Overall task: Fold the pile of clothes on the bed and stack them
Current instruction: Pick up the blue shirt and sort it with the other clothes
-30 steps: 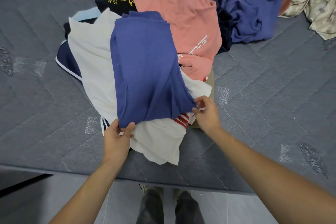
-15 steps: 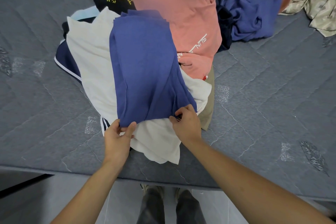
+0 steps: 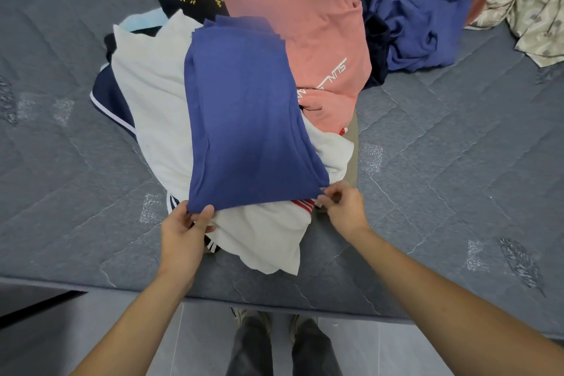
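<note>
Blue shirt (image 3: 247,119) is lying long-folded atop the pile (image 3: 171,107) on the bed (image 3: 442,162); right hand (image 3: 345,207) is back pinching its near-right corner, left hand (image 3: 183,232) still gripping the near-left. Next fold is looking ready.

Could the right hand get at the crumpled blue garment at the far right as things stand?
Probably not: the right hand pinches the folded blue cloth, and the crumpled blue garment lies far across the bed.
</note>
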`<state>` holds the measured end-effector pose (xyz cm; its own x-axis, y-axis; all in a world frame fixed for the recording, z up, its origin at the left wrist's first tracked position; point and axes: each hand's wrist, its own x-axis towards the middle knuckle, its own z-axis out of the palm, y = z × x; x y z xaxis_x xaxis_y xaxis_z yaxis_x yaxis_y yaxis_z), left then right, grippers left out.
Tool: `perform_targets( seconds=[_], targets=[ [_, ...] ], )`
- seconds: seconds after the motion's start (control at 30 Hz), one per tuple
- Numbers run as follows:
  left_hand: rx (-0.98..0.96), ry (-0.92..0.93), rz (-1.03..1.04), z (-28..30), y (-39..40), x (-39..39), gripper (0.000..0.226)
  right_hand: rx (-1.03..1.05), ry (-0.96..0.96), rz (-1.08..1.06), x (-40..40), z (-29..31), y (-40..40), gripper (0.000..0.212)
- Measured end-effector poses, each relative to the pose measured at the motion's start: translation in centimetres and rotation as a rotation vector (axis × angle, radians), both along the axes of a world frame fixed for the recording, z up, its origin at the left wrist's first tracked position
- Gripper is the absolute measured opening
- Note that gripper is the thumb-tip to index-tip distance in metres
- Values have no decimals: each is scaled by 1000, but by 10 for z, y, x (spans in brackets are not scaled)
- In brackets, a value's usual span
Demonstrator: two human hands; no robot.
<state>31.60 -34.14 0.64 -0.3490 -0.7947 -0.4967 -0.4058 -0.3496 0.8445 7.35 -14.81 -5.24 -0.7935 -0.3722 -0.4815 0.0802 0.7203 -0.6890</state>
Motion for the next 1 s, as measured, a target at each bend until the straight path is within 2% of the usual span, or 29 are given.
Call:
perform_targets(
  seconds=[0.1, 0.27, 0.4, 0.5, 0.67, 0.73, 0.87, 1.0],
  targets=[
    [13, -22, -41, -3, 4, 1, 3, -10, 81, -61, -10, 4, 0, 22],
    [38, 44, 58, -3, 13, -9, 5, -194, -226, -282, -5, 7, -20, 12],
    [5, 99, 109, 2, 10, -7, 24, -293, -277, -320, -4, 15, -34, 20],
    [-50, 139, 61, 10, 6, -3, 43, -309, -178, -202, -6, 22, -34, 26],
    [-232, 67, -161, 21, 3, 1, 41, -277, 151, 339, -12, 39, -11, 56],
    [-250, 38, -209, 24, 3, 1, 38, -235, 277, 499, -14, 44, 2, 58],
    [-248, -38, -250, 30, 9, 4, 34, -160, 470, 626, -16, 56, 23, 48],
    [-288, -12, -290, 40, 20, 5, 46, -120, 506, 632, -14, 65, 36, 42]
  ],
)
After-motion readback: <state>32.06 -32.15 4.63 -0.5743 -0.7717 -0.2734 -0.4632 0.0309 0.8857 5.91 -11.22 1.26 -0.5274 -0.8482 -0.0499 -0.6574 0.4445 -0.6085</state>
